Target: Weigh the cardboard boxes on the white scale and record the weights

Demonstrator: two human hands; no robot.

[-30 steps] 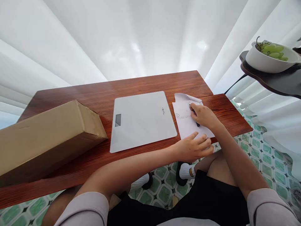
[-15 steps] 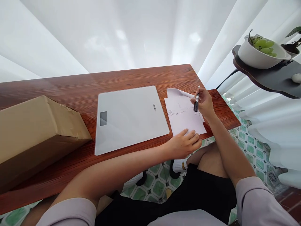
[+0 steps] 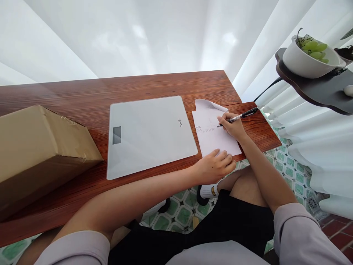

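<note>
My right hand (image 3: 233, 126) is closed round a black-and-clear pen (image 3: 243, 114); its tip points down at the written lines on a white sheet of paper (image 3: 217, 141). The sheet bears a short row of handwriting and a small circled note near its left edge. Another sheet with a curled corner (image 3: 203, 105) lies beneath it at the far side. Along the near edge of the paper rests my left hand (image 3: 216, 167), fingers stretched out over the sheet and the table edge. Left of the paper lies a flat white scale (image 3: 151, 138) with a grey display.
A brown cardboard box (image 3: 46, 147) occupies the left of the wooden table (image 3: 143, 82). At the right, a dark shelf (image 3: 311, 88) holds a white bowl (image 3: 306, 62) of green grapes and a potted plant. White curtains hang behind the table.
My right hand has turned the pen round, so its tip now meets the paper and its other end points up right. My left hand has stayed on the sheet's near edge.
</note>
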